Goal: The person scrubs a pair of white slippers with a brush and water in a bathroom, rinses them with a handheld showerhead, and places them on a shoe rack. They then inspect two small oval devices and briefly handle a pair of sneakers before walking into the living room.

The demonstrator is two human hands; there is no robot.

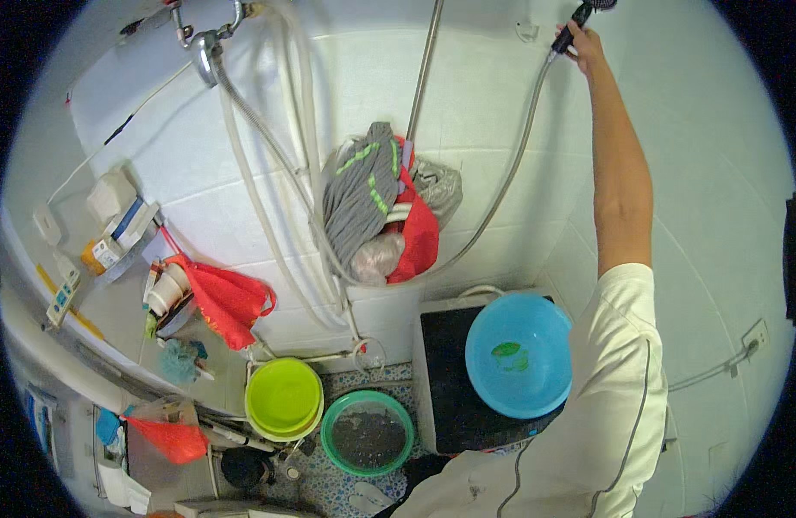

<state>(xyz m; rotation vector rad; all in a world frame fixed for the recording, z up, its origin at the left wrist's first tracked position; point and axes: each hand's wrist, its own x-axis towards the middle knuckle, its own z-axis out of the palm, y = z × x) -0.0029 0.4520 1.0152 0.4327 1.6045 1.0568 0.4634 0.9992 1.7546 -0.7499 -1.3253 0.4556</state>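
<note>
My right hand (582,48), on a raised, outstretched arm, grips the black handle of a hand shower (568,35) at the top right. From the handle a metal shower hose (517,158) droops in a long loop and rises to a chrome mixer valve (206,57) on the wall at the upper left. Beside the shower head, a small holder (526,31) is fixed to the wall. My left hand is out of view. Below the raised arm, a blue plastic basin (521,382) rests on a black-topped washing machine (446,388).
Bags and a grey striped cloth (359,201) hang from a metal pole (425,71). A lime-green bucket (284,396) and a green-rimmed basin (328,453) stand on the floor. Corner shelves (129,259) with toiletries and a red bag (226,301) are at left. A wall socket (755,338) is at right.
</note>
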